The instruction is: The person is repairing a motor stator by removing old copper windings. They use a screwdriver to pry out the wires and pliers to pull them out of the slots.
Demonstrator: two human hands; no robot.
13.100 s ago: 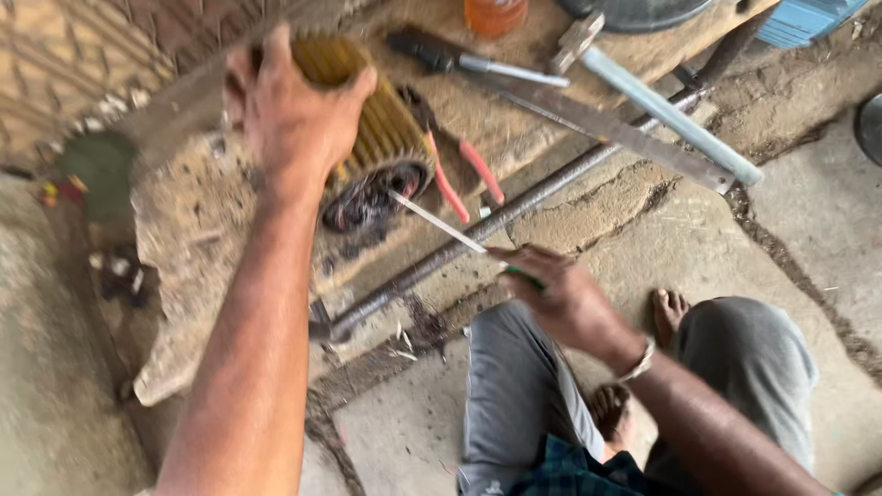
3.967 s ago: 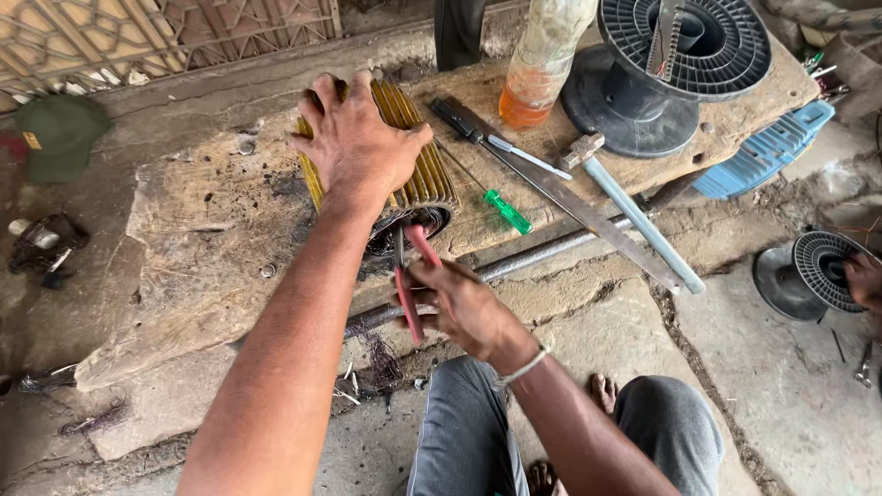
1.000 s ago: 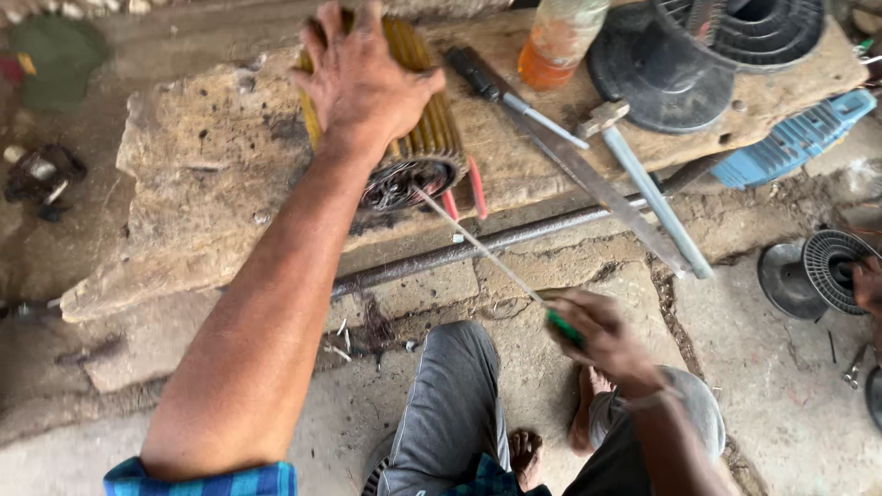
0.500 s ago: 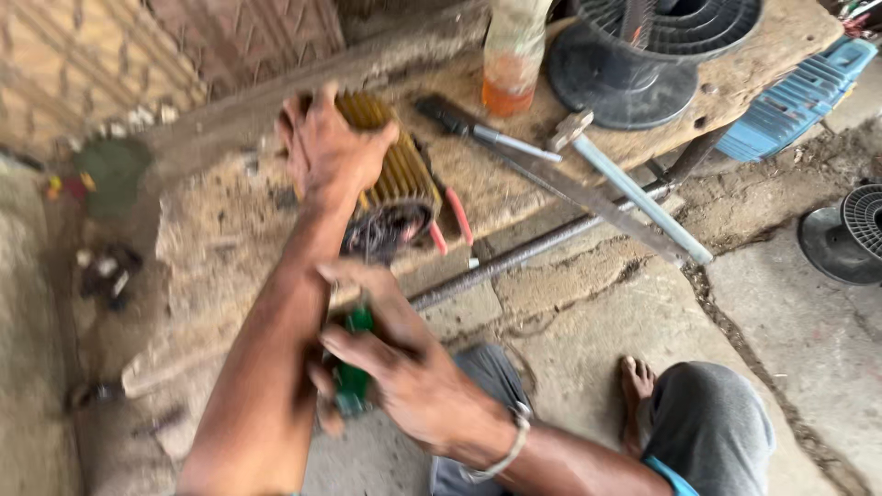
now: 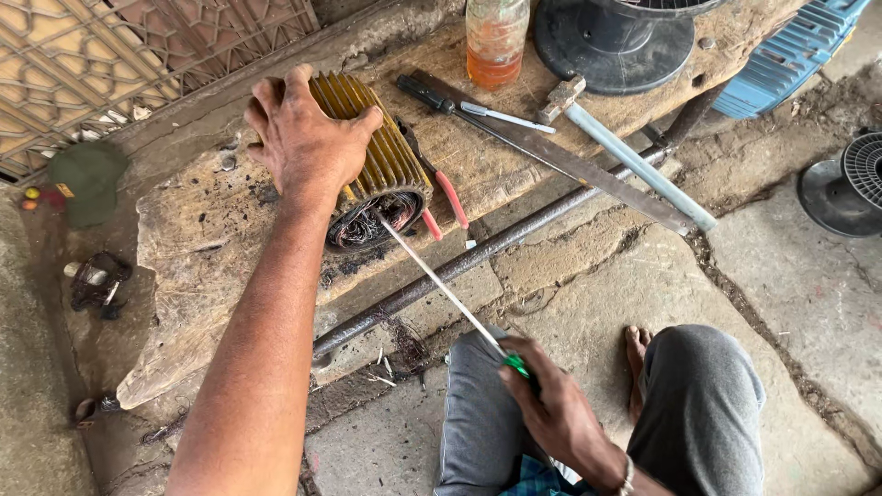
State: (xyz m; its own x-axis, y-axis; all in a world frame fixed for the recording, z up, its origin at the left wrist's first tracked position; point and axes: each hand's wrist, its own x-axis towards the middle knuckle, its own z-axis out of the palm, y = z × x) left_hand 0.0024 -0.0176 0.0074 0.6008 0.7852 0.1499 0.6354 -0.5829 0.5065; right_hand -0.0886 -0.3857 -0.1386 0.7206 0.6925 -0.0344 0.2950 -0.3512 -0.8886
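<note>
My left hand (image 5: 308,138) presses down on top of a yellow ribbed motor stator (image 5: 381,161) lying on its side on a worn wooden block (image 5: 211,248). Dark copper windings (image 5: 367,225) show at the stator's open end. A green-handled long screwdriver (image 5: 441,285) is gripped in my right hand (image 5: 551,409), low in the frame above my knees. Its thin shaft runs up and left, and its tip sits in the windings.
Red-handled pliers (image 5: 446,197), a black-handled screwdriver (image 5: 464,103), a flat metal file (image 5: 588,174) and a hammer (image 5: 625,152) lie on the block. An orange-liquid bottle (image 5: 496,41) and black spool (image 5: 616,37) stand behind. A steel bar (image 5: 478,257) runs along the block's front.
My right hand, which was close beside my left forearm half a second ago, has drawn back toward my lap with the screwdriver, whose tip now points into the windings. My left hand stays on the stator.
</note>
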